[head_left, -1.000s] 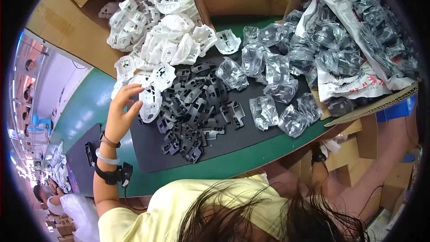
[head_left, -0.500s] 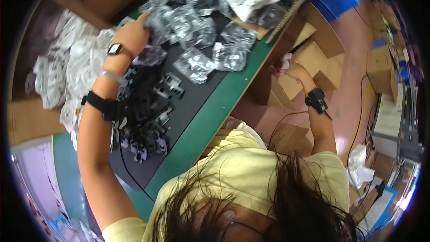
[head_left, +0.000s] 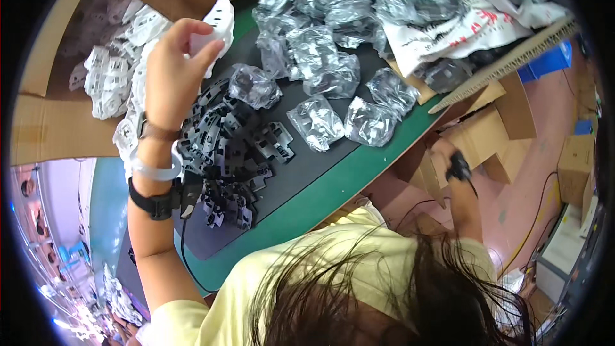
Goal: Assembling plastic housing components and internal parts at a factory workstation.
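Note:
My left hand [head_left: 174,72] is raised over the left side of the bench, thumb and forefinger closed on a white slotted plastic part [head_left: 222,20]. Below it lies a heap of black plastic parts [head_left: 221,131]; to its left are many similar white plastic parts [head_left: 109,83] in an open cardboard box. Several clear bags with dark parts [head_left: 320,54] lie to the right of this hand. Down beside the bench, my right hand [head_left: 442,155] is at an open cardboard box [head_left: 471,134]. Its fingers are mostly hidden, so what they hold cannot be seen.
The green bench [head_left: 333,192] carries a black mat [head_left: 301,176]. A white printed plastic bag [head_left: 461,32] lies at the back right beside a cardboard edge. A blue bin [head_left: 548,61] and more cartons [head_left: 575,160] stand on the floor to the right. Cables trail across the floor.
The view has shifted, showing more of the bench. A white plastic part is now in my left hand. My right hand's fingers have dropped out of sight by the box; the crumpled item there no longer shows.

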`<control>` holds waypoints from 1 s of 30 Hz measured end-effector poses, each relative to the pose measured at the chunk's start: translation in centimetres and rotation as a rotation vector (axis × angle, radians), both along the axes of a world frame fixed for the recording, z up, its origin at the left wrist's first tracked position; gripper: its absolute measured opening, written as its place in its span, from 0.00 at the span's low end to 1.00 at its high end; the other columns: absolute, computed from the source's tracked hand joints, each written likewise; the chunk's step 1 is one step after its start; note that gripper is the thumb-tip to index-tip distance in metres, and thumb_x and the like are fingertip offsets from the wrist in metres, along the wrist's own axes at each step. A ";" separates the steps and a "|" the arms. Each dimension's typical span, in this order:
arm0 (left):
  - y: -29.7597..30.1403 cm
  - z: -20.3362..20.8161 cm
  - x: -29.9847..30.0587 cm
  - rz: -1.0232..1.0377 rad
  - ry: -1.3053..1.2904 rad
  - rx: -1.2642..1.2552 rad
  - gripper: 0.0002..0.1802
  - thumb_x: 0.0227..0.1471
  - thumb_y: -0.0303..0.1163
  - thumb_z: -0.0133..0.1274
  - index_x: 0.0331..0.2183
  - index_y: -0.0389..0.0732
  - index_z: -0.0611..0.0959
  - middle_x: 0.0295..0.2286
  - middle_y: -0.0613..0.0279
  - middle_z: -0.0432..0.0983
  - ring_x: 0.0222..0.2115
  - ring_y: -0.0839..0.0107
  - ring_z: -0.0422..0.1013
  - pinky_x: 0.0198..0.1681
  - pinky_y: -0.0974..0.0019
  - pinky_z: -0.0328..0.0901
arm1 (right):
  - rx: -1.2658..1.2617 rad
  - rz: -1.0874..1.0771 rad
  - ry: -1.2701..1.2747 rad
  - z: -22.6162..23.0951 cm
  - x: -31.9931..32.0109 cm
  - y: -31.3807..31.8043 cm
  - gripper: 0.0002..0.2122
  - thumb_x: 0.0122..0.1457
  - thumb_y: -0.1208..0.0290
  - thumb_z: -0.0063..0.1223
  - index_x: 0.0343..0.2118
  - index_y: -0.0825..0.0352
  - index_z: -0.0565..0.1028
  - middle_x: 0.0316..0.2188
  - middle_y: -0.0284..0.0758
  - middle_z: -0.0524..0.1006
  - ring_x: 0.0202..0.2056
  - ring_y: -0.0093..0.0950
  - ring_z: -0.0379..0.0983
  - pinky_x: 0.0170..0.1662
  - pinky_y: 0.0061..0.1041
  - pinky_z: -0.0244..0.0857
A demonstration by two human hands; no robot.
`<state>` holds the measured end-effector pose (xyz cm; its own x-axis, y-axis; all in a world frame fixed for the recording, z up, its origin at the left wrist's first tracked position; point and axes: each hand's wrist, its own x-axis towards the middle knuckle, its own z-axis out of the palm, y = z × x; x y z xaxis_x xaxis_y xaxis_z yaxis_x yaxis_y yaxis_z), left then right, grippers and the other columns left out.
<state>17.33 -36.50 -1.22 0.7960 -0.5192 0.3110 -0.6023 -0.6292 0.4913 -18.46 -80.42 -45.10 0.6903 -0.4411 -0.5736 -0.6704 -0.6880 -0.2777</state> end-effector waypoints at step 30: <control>17.5 -1.7 -11.0 0.013 0.451 -0.946 0.13 0.51 0.27 0.50 0.40 0.34 0.74 0.37 0.64 0.70 0.40 0.75 0.65 0.46 0.71 0.59 | 0.308 0.454 -1.123 41.3 20.7 34.7 0.06 0.53 0.75 0.53 0.33 0.72 0.75 0.32 0.37 0.73 0.31 0.29 0.71 0.35 0.26 0.66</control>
